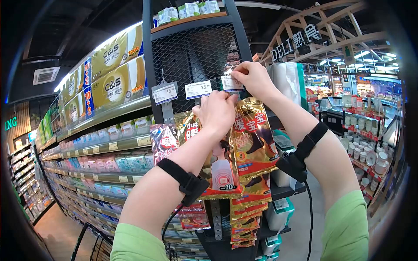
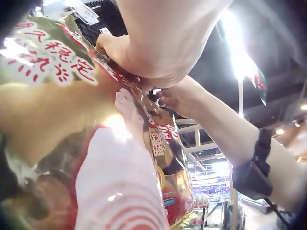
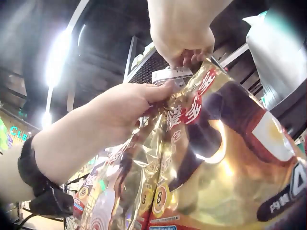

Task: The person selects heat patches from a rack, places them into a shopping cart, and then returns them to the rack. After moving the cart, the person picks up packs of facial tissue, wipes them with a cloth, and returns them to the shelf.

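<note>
Gold and red heat-patch packets hang from a display rack, among them a packet with a foot picture (image 1: 254,143) and one with a white-clad figure (image 1: 223,169). My left hand (image 1: 215,112) grips the top edge of the packets with curled fingers; in the right wrist view this left hand (image 3: 120,105) has its thumb at the crimped gold top. Just above and to the right, my right hand (image 1: 256,79) pinches the right-hand price tag (image 1: 233,84), its fingertips near the packet's upper corner. In the left wrist view the right hand (image 2: 184,98) is partly hidden behind the left.
Two more price tags (image 1: 198,89) stick out left of the hands before a black mesh panel (image 1: 191,48). Shelves of tissue packs (image 1: 117,74) run along the left. A dark side shelf (image 1: 289,191) juts out at right. Cables hang from both wrist straps.
</note>
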`<state>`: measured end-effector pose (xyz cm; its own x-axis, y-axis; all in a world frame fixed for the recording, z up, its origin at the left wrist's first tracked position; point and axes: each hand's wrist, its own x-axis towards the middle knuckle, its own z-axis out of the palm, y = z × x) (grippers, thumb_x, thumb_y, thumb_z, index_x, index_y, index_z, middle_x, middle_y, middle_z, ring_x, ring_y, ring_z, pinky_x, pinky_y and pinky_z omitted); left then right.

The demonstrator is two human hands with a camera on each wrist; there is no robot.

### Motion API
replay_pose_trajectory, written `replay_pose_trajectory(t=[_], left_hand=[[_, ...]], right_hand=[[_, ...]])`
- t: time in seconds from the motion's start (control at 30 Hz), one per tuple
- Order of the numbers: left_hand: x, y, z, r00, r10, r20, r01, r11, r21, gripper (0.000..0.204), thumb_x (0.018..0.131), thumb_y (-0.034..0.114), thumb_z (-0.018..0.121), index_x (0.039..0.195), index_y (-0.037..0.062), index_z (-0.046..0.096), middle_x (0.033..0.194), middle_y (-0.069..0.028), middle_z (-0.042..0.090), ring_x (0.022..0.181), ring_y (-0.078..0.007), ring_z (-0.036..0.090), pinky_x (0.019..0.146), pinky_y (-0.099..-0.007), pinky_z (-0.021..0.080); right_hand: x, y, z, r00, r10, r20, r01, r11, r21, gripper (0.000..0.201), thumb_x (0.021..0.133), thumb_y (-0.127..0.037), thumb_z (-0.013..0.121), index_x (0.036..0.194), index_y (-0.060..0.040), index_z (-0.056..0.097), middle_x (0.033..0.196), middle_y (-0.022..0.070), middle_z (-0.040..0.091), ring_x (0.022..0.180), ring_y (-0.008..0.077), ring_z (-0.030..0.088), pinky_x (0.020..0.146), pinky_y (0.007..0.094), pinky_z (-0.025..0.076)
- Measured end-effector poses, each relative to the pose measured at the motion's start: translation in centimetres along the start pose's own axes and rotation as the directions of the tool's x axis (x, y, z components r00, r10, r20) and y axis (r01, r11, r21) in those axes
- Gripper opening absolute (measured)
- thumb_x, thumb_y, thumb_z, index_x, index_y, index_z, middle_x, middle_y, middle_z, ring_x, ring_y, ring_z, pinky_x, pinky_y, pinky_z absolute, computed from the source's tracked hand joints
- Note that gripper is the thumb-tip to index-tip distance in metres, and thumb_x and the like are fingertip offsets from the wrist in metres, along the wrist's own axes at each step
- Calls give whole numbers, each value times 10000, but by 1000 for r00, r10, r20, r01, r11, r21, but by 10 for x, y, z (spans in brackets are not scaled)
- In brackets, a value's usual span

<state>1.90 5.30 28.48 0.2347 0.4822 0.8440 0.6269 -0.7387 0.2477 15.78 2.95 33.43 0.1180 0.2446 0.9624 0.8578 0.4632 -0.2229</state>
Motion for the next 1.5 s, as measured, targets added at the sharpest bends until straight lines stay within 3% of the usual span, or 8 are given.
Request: replay_pose_trajectory(t=[0.47,0.57,0.63,0.9,1.1,1.23,1.3,1.5], left_hand=[[2,-2,0,987,97,-124,-98,995,0,290,901,318,523,853,87,693,922,-68,614,979,-242,550,817,-448,326],[1,-5,3,968,165,-192,-168,986,-1,274,892,294,534,823,78,688,885,-81,606,934,-245,569,787,-424,327],[2,-5,3,955,192,-225,-195,981,8,272,891,286,535,812,73,684,868,-86,602,909,-250,576,775,-417,325],[9,-6,1,922,269,-278,-272,962,28,270,893,273,527,784,75,675,830,-90,598,847,-262,582,754,-409,322],[8,-8,2,952,235,-197,-246,969,-30,290,890,302,522,823,75,688,865,-101,606,881,-283,570,786,-403,319],[11,-10,5,957,220,-189,-232,972,-45,288,891,304,519,832,79,689,867,-101,607,882,-285,570,795,-405,321],[12,-11,2,964,204,-168,-219,973,-76,293,892,309,515,844,78,689,875,-103,610,893,-288,571,804,-411,327],[16,-12,1,967,185,-172,-204,974,-97,301,893,312,513,857,69,688,896,-111,617,910,-293,575,806,-422,337]], right_hand=[[18,4,-8,984,-175,22,176,984,-40,146,787,-85,670,916,-21,649,814,79,644,784,171,608,722,314,478],[21,3,-11,983,-163,89,169,983,-66,132,797,-76,652,926,-49,660,813,81,624,803,198,602,729,331,467],[22,8,-9,919,-392,40,393,903,-175,133,823,-135,608,929,-67,652,875,94,616,849,290,613,750,378,476],[24,14,-11,877,-480,27,476,858,-193,148,868,-141,545,939,-53,642,915,94,602,899,296,595,784,369,473],[39,11,-31,819,-451,355,499,865,-52,170,794,5,552,955,-20,600,937,121,593,926,273,592,806,351,475],[41,6,-30,809,-479,339,537,838,-98,139,782,28,584,920,8,596,879,114,572,849,232,587,775,302,482],[43,5,-25,864,-427,268,469,876,-114,93,792,-26,575,867,-7,627,890,124,601,860,285,604,772,355,484],[36,12,-15,833,-541,119,552,826,-112,89,790,9,590,874,10,618,876,122,604,841,269,616,736,328,495]])
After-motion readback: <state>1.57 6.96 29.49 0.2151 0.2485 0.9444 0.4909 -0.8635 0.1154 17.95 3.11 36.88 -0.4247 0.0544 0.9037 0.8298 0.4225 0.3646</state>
